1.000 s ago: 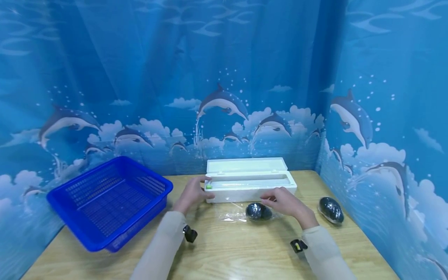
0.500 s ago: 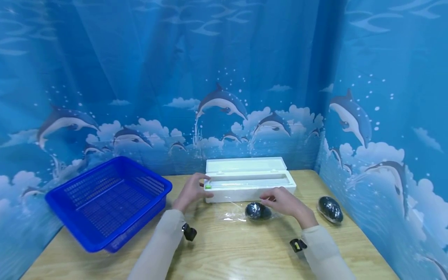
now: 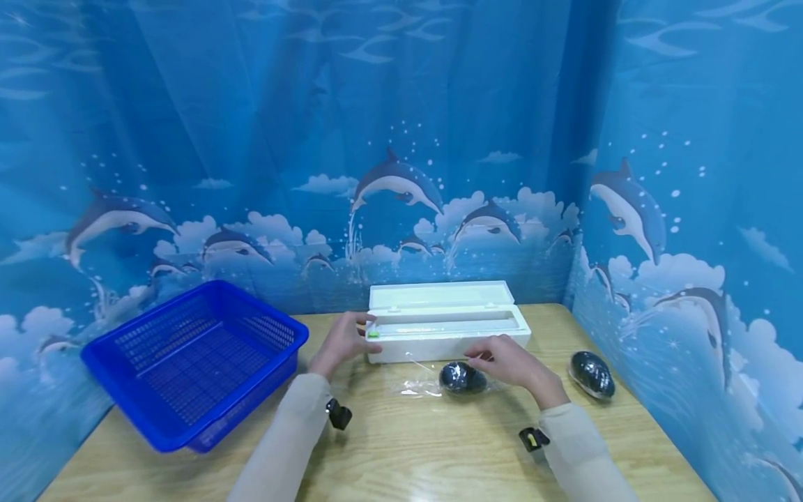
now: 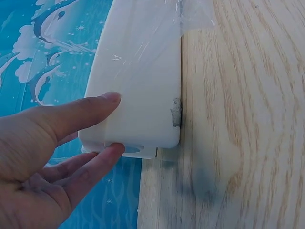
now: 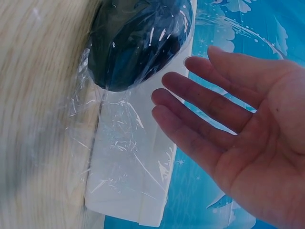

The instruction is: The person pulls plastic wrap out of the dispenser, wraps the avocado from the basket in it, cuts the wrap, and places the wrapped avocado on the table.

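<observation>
A long white cling film box point(image 3: 448, 348) stands on the table, its lid point(image 3: 442, 295) raised at the back. My left hand point(image 3: 343, 345) holds its left end, thumb on the front face and fingers at the end point(image 4: 71, 114), near a green slider point(image 3: 373, 335). Clear film point(image 3: 419, 388) hangs from the box onto the table. A smooth, dark, rounded item point(image 3: 461, 378) lies in front of the box, with film around it in the right wrist view. My right hand point(image 3: 511, 361) hovers beside it; its fingers bend loosely and nothing shows between them point(image 5: 238, 119).
Another dark oval item point(image 3: 592, 376), wrapped in shiny film, lies on the right side of the wooden table point(image 3: 414, 446). At the left stands a blue plastic basket point(image 3: 194, 369). A dolphin-print curtain point(image 3: 301, 174) hangs close behind the table and along its right side.
</observation>
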Motion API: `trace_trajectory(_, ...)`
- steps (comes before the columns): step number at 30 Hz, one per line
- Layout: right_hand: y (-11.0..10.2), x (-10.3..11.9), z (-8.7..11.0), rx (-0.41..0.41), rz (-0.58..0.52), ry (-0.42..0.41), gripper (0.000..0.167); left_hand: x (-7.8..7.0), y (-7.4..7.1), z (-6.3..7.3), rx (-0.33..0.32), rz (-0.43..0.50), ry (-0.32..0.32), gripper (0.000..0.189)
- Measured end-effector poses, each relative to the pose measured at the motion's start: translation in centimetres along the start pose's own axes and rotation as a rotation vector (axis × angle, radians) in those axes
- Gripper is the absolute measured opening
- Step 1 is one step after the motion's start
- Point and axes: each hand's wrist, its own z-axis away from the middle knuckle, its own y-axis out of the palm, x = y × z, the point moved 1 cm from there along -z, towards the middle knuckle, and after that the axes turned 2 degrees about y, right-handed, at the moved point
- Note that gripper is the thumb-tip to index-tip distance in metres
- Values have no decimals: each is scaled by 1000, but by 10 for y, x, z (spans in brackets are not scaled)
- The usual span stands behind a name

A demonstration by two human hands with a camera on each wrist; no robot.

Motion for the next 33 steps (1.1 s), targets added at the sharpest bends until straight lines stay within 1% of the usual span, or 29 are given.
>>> trace_trajectory(6,0,1,0,6,-6,-8,24,-2,1,1,14,-20,8,68)
trace_trajectory(10,0,2,0,8,-8,14,24,-5,1,2,19,-27,33,72)
trace_trajectory(13,1,2,0,10,-13,21,24,-5,2,2,12,-31,39,69)
trace_trajectory(18,0,4,0,7,-1,5,23,-5,3,0,0,-21,22,64)
trace_trajectory(23,0,16,1,21,-3,-10,25,-5,1,-2,1,-14,18,64)
trace_trajectory(26,0,28,-2,24,10,-52,27,-5,1,-2,4,-12,21,64)
trace_trajectory(29,1,40,-10,3,42,-133,27,-2,0,-3,2,-3,18,65)
trace_trajectory(33,5,54,-27,-34,97,-238,29,3,0,-4,-6,12,25,66)
